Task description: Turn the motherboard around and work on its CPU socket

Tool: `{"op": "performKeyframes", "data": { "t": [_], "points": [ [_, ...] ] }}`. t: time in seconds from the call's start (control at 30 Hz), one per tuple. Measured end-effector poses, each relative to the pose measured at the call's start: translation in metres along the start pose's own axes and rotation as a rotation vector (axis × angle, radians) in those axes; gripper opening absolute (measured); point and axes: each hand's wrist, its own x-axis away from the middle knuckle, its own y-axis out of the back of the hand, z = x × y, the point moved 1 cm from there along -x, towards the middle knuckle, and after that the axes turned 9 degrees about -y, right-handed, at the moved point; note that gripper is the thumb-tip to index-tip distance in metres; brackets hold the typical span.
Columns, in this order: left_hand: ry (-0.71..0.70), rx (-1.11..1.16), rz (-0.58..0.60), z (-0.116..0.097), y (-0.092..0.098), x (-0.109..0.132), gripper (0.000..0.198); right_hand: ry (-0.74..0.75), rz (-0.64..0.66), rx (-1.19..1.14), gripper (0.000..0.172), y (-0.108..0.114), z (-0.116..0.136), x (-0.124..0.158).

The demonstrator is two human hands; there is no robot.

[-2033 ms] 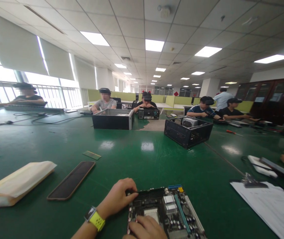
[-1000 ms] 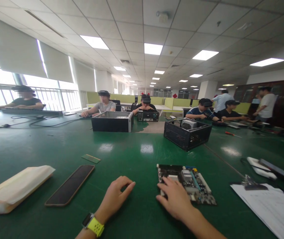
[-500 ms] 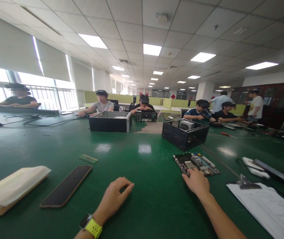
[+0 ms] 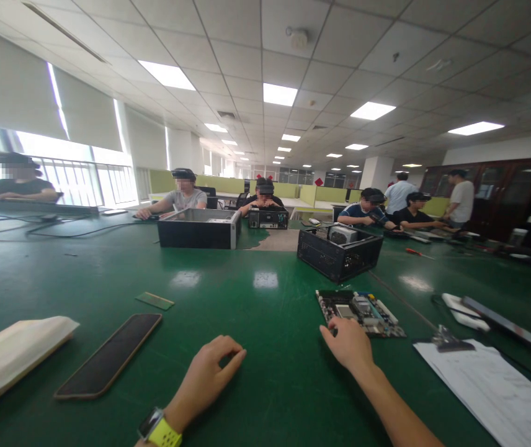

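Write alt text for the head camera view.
A person's right hand touches the near edge of a motherboard lying flat on a green table, while the left hand rests empty nearby. A phone lies left.

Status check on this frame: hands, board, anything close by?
Left hand flat on green table, holding nothing. Right hand fingertips on near edge of green circuit board, no grip. Black open computer case just beyond the board.
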Motion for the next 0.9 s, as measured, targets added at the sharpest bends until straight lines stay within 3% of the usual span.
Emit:
{"op": "performKeyframes", "data": {
  "t": [0.1,0.23,0.33,0.43,0.5,0.57,0.67,0.77,0.9],
  "points": [
    [-0.016,-0.003,0.014,-0.001,-0.002,-0.001,0.025,0.079,0.033,-0.068,0.039,0.007,0.021,0.021],
    [-0.031,0.0,0.024,-0.002,-0.004,-0.001,0.024,0.328,0.122,-0.195,0.041,0.011,0.055,0.064],
    [-0.058,0.016,0.025,-0.001,-0.007,-0.001,0.022,0.606,0.371,-0.357,0.043,0.014,0.076,0.093],
    [-0.088,-0.008,0.042,0.001,-0.012,0.0,0.038,0.817,0.645,-0.527,0.051,0.023,0.086,0.103],
    [-0.119,-0.033,0.078,0.004,-0.016,0.001,0.054,0.77,0.612,-0.627,0.042,0.03,0.086,0.093],
    [-0.144,-0.067,0.121,0.007,-0.019,0.002,0.062,0.601,0.444,-0.653,0.034,0.033,0.079,0.072],
    [-0.123,-0.114,0.152,0.012,-0.022,0.003,0.074,0.376,0.208,-0.515,0.037,0.023,0.061,0.035],
    [-0.09,-0.113,0.175,0.014,-0.022,0.003,0.079,0.319,0.213,-0.372,0.048,0.0,0.045,0.014],
    [-0.078,-0.053,0.168,0.014,-0.021,0.002,0.079,0.342,0.238,-0.335,0.039,-0.017,0.042,0.013]
  ]
}}
